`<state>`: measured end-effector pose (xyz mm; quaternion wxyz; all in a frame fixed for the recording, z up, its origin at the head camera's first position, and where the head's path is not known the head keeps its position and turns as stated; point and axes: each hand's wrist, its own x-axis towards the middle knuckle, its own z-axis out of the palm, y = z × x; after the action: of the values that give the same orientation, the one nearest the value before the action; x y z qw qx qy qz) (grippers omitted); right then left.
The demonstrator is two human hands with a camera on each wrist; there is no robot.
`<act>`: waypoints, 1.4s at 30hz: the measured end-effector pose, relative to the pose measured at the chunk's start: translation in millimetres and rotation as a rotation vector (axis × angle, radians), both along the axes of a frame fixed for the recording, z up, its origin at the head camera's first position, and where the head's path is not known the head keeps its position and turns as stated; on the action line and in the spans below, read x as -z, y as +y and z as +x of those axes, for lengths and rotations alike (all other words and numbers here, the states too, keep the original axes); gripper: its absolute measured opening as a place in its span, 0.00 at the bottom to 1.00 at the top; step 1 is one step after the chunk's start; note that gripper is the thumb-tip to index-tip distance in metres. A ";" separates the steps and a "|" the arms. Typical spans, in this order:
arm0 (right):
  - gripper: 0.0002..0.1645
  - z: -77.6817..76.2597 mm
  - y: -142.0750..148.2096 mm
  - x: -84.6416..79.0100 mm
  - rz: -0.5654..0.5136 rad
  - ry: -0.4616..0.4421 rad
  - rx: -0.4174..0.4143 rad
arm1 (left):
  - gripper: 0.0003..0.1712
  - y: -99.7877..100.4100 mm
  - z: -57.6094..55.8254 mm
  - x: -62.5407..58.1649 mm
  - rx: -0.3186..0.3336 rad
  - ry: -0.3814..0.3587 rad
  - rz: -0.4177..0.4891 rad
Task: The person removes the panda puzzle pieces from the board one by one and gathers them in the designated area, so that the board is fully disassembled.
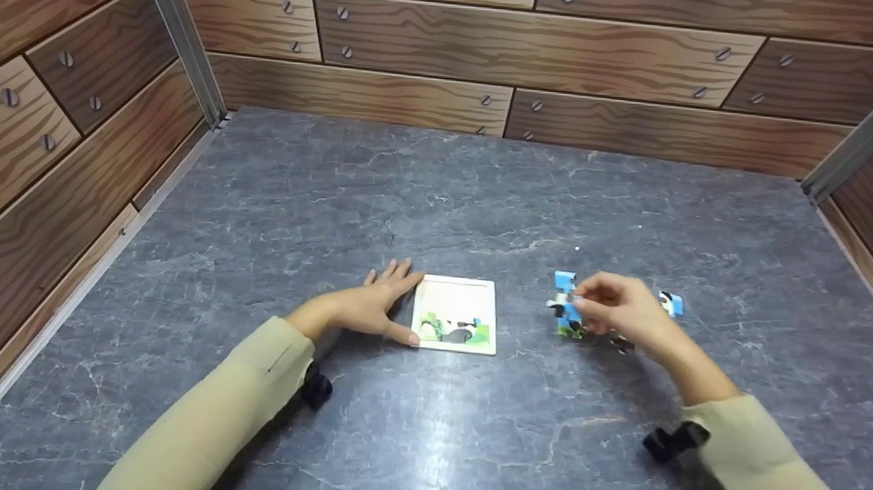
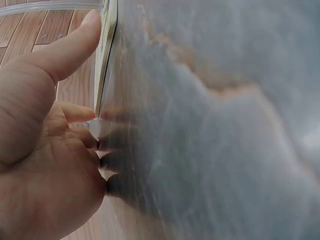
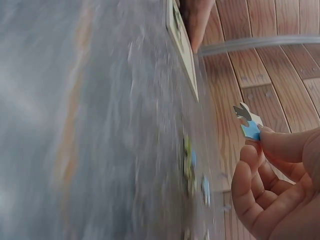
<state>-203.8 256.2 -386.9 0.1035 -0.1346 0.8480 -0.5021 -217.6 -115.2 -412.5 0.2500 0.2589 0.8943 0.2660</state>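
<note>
A small puzzle tray [image 1: 453,293] lies flat on the table, its lower part filled with green, black and white picture pieces. My left hand [image 1: 375,301] rests at the tray's left side, thumb and forefinger spread to its corners; in the left wrist view, the thumb [image 2: 70,52] touches the tray's edge. Between thumb and fingertips, my right hand [image 1: 625,305] pinches a blue, white and black puzzle piece [image 3: 251,127], held above the table. Loose puzzle pieces [image 1: 564,281] lie under and around that hand, some partly hidden by it.
Another loose piece [image 1: 671,304] lies just right of the right hand. The grey marbled table [image 1: 380,191] is bounded by wood-patterned walls [image 1: 533,50] at the back and sides, with metal posts [image 1: 187,43] at the corners. Black wrist devices [image 1: 675,441] sit below both sleeves.
</note>
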 end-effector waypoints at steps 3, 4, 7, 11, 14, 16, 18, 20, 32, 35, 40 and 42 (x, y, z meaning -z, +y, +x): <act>0.14 3.6 15.8 -0.6 0.005 -0.004 0.026 | 0.61 -0.5 0.0 -0.1 0.006 -0.002 -0.010; 0.14 4.5 21.3 -0.9 0.006 -0.010 0.035 | 0.61 -0.4 0.1 0.0 0.006 -0.004 -0.016; 0.16 7.9 38.2 -2.3 0.004 -0.019 0.055 | 0.62 -0.2 0.8 0.3 0.003 -0.009 -0.021; 0.18 12.6 59.8 -3.8 0.020 -0.020 0.087 | 0.63 -0.9 1.6 1.4 -0.004 -0.016 -0.025; 0.19 15.6 75.0 -3.5 0.042 -0.014 0.106 | 0.63 -1.6 1.4 1.9 -0.003 -0.024 -0.036; 0.19 17.6 84.5 -2.9 0.055 -0.017 0.124 | 0.63 -1.8 1.2 2.0 0.002 -0.024 -0.043; 0.20 19.1 94.2 -1.9 0.057 -0.019 0.130 | 0.62 -1.7 0.6 1.9 0.008 -0.021 -0.054; 0.20 20.6 103.0 -0.9 0.057 -0.033 0.149 | 0.62 -1.6 0.1 1.8 0.013 -0.015 -0.067; 0.21 20.8 141.8 6.9 0.117 -0.143 0.195 | 0.62 2.1 -1.8 0.2 0.009 -0.028 -0.106; 0.22 20.0 144.1 9.1 0.142 -0.170 0.196 | 0.62 2.7 -2.4 0.9 0.011 -0.026 -0.123; 0.22 18.4 141.4 12.4 0.235 -0.168 0.196 | 0.63 3.8 -2.5 1.6 0.007 -0.016 -0.130; 0.21 17.4 139.6 12.7 0.271 -0.152 0.195 | 0.63 3.8 -2.3 1.1 0.007 -0.014 -0.128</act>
<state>-186.5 395.8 -399.6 0.1353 0.0016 0.9067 -0.3995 -220.0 -111.4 -413.6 0.2732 0.2437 0.9067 0.2094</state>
